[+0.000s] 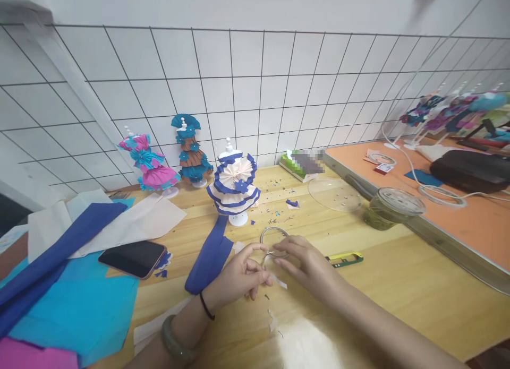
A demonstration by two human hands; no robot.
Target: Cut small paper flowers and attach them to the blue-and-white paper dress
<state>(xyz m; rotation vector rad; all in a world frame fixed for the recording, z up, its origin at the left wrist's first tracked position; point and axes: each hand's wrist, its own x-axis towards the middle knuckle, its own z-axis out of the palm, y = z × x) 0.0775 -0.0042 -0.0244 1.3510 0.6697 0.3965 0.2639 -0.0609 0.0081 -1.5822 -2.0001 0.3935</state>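
My left hand [239, 276] and my right hand [306, 263] meet low in the middle of the wooden table [398, 284]. Both pinch a thin wire bent into a ring [274, 235] that rises between the fingertips. A small white paper scrap [279, 281] lies just under my hands. A strip of dark blue crepe paper [210, 257] lies right beside my left hand. Behind the ring stands a small mannequin in a white and blue paper dress [235, 186].
Two more paper-dressed mannequins, pink [149, 164] and brown-teal [192, 154], stand by the tiled wall. A phone [132, 258] lies on blue and white paper sheets [79, 300] at left. A yellow-green cutter [345, 259], a clear lid [334, 194], a glass jar [388, 207] and an orange-topped table [470, 220] are at right.
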